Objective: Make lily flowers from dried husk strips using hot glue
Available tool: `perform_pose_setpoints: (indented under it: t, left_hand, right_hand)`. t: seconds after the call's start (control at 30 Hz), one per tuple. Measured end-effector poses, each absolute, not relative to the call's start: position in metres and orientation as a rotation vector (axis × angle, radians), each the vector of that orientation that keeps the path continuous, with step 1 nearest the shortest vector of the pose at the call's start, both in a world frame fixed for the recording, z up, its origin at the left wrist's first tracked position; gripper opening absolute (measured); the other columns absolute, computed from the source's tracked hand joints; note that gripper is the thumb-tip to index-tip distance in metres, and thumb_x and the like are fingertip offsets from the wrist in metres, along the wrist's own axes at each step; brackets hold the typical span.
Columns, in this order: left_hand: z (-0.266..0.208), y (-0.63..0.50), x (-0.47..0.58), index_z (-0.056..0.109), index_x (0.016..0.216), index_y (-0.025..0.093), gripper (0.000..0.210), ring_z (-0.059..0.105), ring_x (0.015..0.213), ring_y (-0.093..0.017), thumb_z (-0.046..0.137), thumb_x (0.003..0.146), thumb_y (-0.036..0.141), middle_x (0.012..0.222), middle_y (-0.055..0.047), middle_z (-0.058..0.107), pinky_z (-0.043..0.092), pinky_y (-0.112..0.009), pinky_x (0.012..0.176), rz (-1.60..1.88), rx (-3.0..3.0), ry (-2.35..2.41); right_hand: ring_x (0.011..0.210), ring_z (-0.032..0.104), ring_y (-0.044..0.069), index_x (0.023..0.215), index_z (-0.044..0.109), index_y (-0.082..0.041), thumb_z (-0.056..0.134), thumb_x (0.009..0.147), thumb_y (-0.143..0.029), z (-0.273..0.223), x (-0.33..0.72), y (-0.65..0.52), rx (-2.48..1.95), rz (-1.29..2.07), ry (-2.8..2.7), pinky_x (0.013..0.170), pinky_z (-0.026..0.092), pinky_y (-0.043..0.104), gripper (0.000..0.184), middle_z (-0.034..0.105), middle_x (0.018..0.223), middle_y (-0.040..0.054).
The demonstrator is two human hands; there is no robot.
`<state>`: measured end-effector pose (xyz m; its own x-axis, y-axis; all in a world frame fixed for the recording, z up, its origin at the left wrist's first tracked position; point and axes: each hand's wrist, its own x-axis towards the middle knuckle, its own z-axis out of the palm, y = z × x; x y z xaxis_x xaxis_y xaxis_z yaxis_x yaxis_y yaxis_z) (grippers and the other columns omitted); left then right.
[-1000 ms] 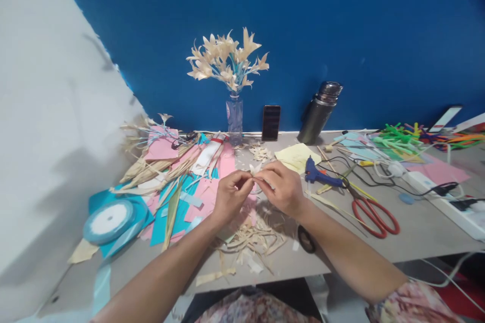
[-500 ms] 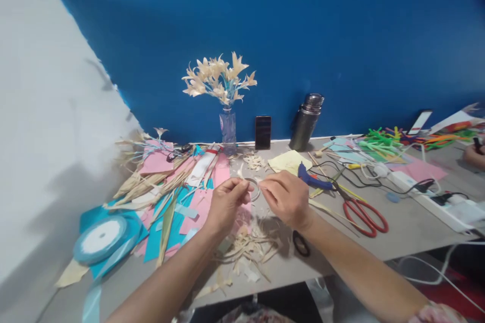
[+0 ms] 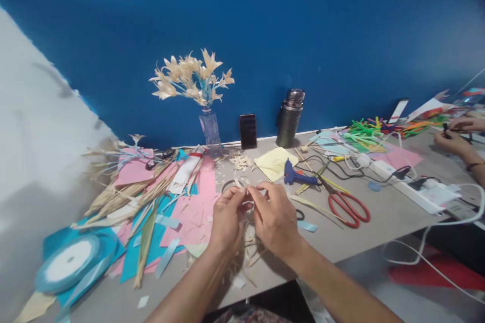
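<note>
In the head view my left hand (image 3: 229,217) and my right hand (image 3: 273,214) meet in front of me, just over the table. Thumb and fingertips of my left hand are pinched on a thin ring (image 3: 226,184), whose arc sticks out on the left. A pale curled strip (image 3: 238,180), like dried husk, rises at the fingertips. My right hand is closed in a pinch right against the left; its fingers hide what lies between them. Pale husk scraps (image 3: 250,250) lie beneath the hands, and a blue glue gun (image 3: 297,174) rests to the right.
Red-handled scissors (image 3: 348,209) and a white power strip (image 3: 409,186) lie rightward. A bottle of husk flowers (image 3: 210,131), a phone (image 3: 248,131) and a flask (image 3: 291,118) stand by the wall. Left are a ribbon roll (image 3: 68,262) and pink paper (image 3: 189,222). Another person's hands (image 3: 456,136) work far right.
My hands have come together, and the ring now shows left of the fingertips instead of between the hands. The view has turned right, bringing more of the other person's hands into sight.
</note>
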<state>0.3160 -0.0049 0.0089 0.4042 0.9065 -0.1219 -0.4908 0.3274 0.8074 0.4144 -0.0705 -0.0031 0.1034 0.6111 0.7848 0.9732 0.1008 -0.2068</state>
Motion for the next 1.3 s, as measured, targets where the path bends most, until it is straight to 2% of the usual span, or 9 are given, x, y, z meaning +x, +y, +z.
perform_pose_setpoints:
  t: [0.17, 0.4, 0.53, 0.63, 0.77, 0.9, 1.03, 1.17, 1.3]
  left_hand:
    - [0.013, 0.000, 0.328, 0.058, 0.076, 0.019, 0.028, 0.060, 0.069, -0.012, 0.076, 0.077, 0.039, 0.075, 0.003, 0.063, 0.050, -0.026, 0.069, 1.075, 1.004, 0.812]
    - [0.011, 0.013, 0.341, 0.060, 0.078, 0.018, 0.026, 0.057, 0.061, -0.011, 0.073, 0.081, 0.041, 0.066, 0.003, 0.061, 0.046, -0.022, 0.062, 1.066, 1.255, 0.918]
    - [0.006, 0.029, 0.344, 0.059, 0.079, 0.017, 0.027, 0.054, 0.055, -0.007, 0.077, 0.078, 0.038, 0.063, 0.004, 0.062, 0.043, -0.018, 0.057, 0.992, 1.233, 0.869]
    - [0.003, 0.045, 0.350, 0.058, 0.079, 0.017, 0.031, 0.054, 0.053, -0.006, 0.080, 0.074, 0.039, 0.065, 0.004, 0.064, 0.040, -0.017, 0.052, 0.949, 1.181, 0.842]
    - [-0.001, 0.066, 0.374, 0.059, 0.076, 0.016, 0.033, 0.061, 0.056, -0.008, 0.081, 0.070, 0.040, 0.063, 0.003, 0.064, 0.050, -0.020, 0.060, 0.979, 1.195, 0.811]
    - [-0.010, 0.094, 0.412, 0.058, 0.073, 0.017, 0.030, 0.073, 0.070, -0.016, 0.078, 0.069, 0.038, 0.063, 0.002, 0.064, 0.057, -0.028, 0.074, 0.989, 1.243, 0.829]
    - [-0.022, 0.124, 0.441, 0.056, 0.065, 0.017, 0.021, 0.071, 0.060, -0.018, 0.075, 0.067, 0.025, 0.052, 0.003, 0.058, 0.052, -0.025, 0.061, 0.959, 1.309, 0.931]
    - [-0.029, 0.137, 0.447, 0.059, 0.059, 0.017, 0.012, 0.063, 0.051, -0.015, 0.070, 0.062, 0.014, 0.049, 0.002, 0.060, 0.044, -0.022, 0.052, 0.912, 1.411, 1.015]
    - [-0.030, 0.137, 0.444, 0.060, 0.058, 0.017, 0.011, 0.062, 0.051, -0.015, 0.067, 0.061, 0.010, 0.050, 0.002, 0.061, 0.042, -0.021, 0.051, 0.889, 1.468, 1.047]
  right_hand:
    - [0.098, 0.055, 0.029, 0.139, 0.058, -0.016, 0.048, 0.093, -0.010, -0.009, 0.423, -0.070, -1.661, -0.552, -1.631, 0.079, 0.053, 0.044, 0.047, 0.057, 0.122, 0.0182]
    - [0.103, 0.055, 0.029, 0.139, 0.055, -0.014, 0.049, 0.091, -0.007, -0.005, 0.442, -0.067, -1.649, -0.402, -1.708, 0.083, 0.053, 0.042, 0.049, 0.060, 0.120, 0.0173]
    - [0.098, 0.056, 0.028, 0.126, 0.062, -0.014, 0.052, 0.093, -0.011, -0.001, 0.486, -0.067, -1.707, -0.342, -1.867, 0.084, 0.051, 0.040, 0.035, 0.065, 0.110, 0.0142]
    - [0.101, 0.057, 0.032, 0.110, 0.068, -0.012, 0.059, 0.092, -0.017, -0.001, 0.535, -0.064, -2.074, -0.322, -1.838, 0.087, 0.047, 0.042, 0.020, 0.067, 0.106, 0.0168]
    - [0.103, 0.058, 0.036, 0.105, 0.070, -0.010, 0.069, 0.088, -0.025, -0.004, 0.581, -0.057, -2.391, -0.201, -1.853, 0.085, 0.044, 0.043, 0.023, 0.068, 0.104, 0.0201]
    - [0.105, 0.058, 0.035, 0.109, 0.069, -0.012, 0.070, 0.087, -0.026, -0.010, 0.589, -0.053, -2.402, -0.156, -1.846, 0.085, 0.042, 0.041, 0.026, 0.066, 0.109, 0.0180]
    - [0.107, 0.057, 0.034, 0.111, 0.069, -0.013, 0.068, 0.088, -0.027, -0.015, 0.590, -0.051, -2.420, -0.093, -1.785, 0.086, 0.041, 0.040, 0.026, 0.063, 0.112, 0.0187]
    - [0.106, 0.058, 0.031, 0.111, 0.071, -0.016, 0.060, 0.093, -0.026, -0.017, 0.603, -0.053, -2.389, -0.002, -1.737, 0.085, 0.043, 0.037, 0.023, 0.064, 0.110, 0.0169]
    - [0.104, 0.061, 0.027, 0.105, 0.073, -0.018, 0.059, 0.092, -0.032, -0.021, 0.631, -0.061, -1.953, 0.321, -1.287, 0.091, 0.045, 0.036, 0.023, 0.069, 0.105, 0.0113]
